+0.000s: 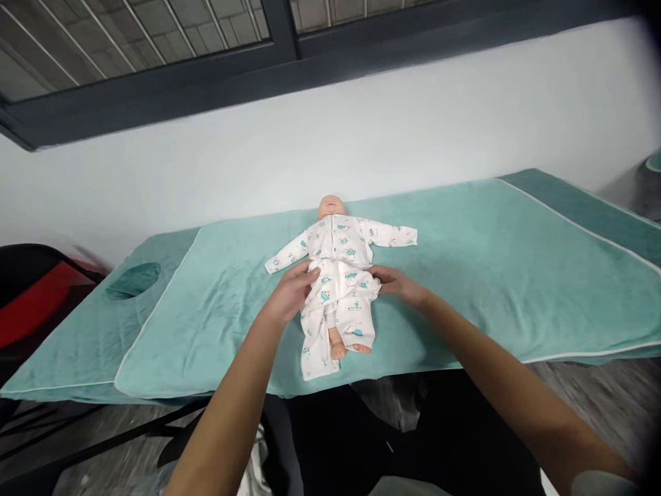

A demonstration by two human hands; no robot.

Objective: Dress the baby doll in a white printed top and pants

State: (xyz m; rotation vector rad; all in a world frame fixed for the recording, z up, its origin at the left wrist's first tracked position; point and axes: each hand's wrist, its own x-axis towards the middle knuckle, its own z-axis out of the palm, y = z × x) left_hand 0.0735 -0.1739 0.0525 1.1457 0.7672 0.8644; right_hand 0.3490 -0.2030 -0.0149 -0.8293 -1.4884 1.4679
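A baby doll [331,205] lies on its back on the green-covered bed, head toward the wall. It wears a white printed top [338,238] with both sleeves spread out. White printed pants [325,293] cover its hips and legs; one foot sticks out of a pant leg, and the other foot shows beside the second leg, which lies flat. My left hand [294,288] grips the pants at the left side of the waist, thumb on top. My right hand [396,284] pinches the pants fabric at the right side, its fingertips partly hidden by the cloth.
The bed [490,255] has a green cover and a face hole [133,280] at its left end. A white wall [392,131] and a dark window frame [206,76] stand behind. A black and red chair [41,296] is at the far left.
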